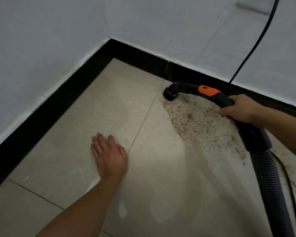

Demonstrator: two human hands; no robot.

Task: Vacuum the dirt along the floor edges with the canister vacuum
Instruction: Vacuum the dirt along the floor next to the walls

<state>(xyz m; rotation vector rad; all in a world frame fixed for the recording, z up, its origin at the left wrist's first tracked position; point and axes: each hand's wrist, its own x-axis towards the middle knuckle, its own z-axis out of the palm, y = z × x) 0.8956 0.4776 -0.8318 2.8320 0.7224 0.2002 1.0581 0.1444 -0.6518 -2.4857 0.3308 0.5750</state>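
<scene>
Along the black skirting, our right hand (238,111) grips the vacuum handle (210,93), nozzle (169,95) at the dirt patch (200,122); most dirt remains uncleaned. Our left hand (109,155) rests flat, fingers straight, on the tile floor (67,159).

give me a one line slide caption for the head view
Right hand grips the vacuum handle, nozzle at the black baseboard beside scattered dirt; left hand flat on tile.

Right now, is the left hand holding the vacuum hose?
No, the left hand rests flat on the floor; the right hand grips the hose handle.
</scene>
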